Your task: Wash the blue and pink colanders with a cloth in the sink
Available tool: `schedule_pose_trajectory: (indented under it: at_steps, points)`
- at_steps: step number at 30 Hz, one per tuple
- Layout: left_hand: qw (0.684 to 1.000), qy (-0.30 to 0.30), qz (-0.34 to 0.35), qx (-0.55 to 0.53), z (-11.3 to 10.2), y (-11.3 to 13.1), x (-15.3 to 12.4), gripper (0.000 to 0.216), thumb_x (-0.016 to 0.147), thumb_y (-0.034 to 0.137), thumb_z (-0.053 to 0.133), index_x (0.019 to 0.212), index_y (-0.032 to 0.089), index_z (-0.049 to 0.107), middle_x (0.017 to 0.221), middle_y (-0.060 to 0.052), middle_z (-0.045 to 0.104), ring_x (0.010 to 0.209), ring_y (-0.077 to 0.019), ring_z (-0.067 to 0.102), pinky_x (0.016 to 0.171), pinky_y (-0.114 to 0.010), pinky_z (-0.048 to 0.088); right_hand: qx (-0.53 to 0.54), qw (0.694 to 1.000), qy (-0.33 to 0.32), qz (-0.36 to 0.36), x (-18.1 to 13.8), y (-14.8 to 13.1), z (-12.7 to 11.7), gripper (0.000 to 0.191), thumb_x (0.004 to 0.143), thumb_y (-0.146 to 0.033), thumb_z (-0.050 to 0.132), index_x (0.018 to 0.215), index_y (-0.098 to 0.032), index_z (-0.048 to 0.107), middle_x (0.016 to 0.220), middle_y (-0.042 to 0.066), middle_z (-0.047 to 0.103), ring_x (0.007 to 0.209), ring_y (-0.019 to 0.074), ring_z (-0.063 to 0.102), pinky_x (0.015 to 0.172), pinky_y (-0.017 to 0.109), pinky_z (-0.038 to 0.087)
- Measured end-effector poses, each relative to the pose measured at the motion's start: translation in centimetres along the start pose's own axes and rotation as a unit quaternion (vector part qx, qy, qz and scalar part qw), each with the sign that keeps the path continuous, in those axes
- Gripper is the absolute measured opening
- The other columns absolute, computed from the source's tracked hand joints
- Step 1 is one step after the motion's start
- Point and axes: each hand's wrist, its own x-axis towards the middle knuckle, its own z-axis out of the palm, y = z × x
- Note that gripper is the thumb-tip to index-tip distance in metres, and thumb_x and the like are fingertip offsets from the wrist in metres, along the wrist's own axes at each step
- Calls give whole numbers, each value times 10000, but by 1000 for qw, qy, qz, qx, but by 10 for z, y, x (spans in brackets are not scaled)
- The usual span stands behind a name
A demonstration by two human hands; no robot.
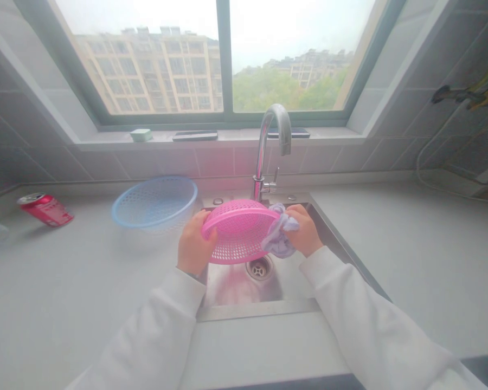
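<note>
A pink plastic colander [239, 233] is held tilted above the sink [236, 313], its perforated side facing me. My left hand [196, 245] grips its left rim, thumb over the edge. At the right rim my right hand [303, 230] is closed on a bunched pale-lavender cloth [280, 238], which lies against the colander. Part of the cloth hangs below those fingers. Beneath the colander the sink drain [259, 267] shows.
Behind the sink stands a chrome faucet [264, 146]. A blue basket [156, 203] and a red can [45, 209] are on the counter to the left. On the windowsill lie a green soap-like block [141, 135] and a flat dark object [195, 136].
</note>
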Motion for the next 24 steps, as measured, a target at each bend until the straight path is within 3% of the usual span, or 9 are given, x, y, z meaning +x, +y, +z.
schedule_pose_trajectory:
  at_steps: [5,11,16,22,24]
  points:
    - [997,43,52,27,-1,2,-3,432,872,211,596,1296,183,670,1383,-119,707,1316,-290,641,1186,-481,477,-43,999,-25,-17,-3,0,2,167,778,-216,641,918,-247,727,1031,85,696,942,261,682,873,398,592]
    - [994,-73,75,23,6,4,-5,480,865,136,568,1322,196,703,1406,-105,707,1339,-293,640,1185,-486,491,-62,992,-79,-70,-10,-6,15,322,709,-124,650,990,-254,740,1100,71,699,979,256,691,877,397,591]
    - [997,-67,19,-42,6,1,-8,456,875,100,510,1241,202,762,1330,-65,758,1262,-250,701,1146,-426,530,2,996,-69,-64,-9,-3,17,315,724,-133,639,998,-248,743,1102,74,690,969,251,693,889,397,593]
    - [982,48,-131,-127,0,4,-5,312,926,284,607,1175,244,790,1179,-48,814,1126,-251,752,1057,-434,572,57,998,-12,-1,0,1,3,99,802,-277,672,869,-228,727,967,65,677,906,239,670,870,389,581]
    - [973,71,-172,-139,-1,5,-2,298,938,359,619,1148,237,792,1110,-59,823,1060,-258,762,1005,-441,588,61,998,9,21,2,1,0,120,839,-332,666,801,-225,704,908,54,663,874,231,660,852,386,572]
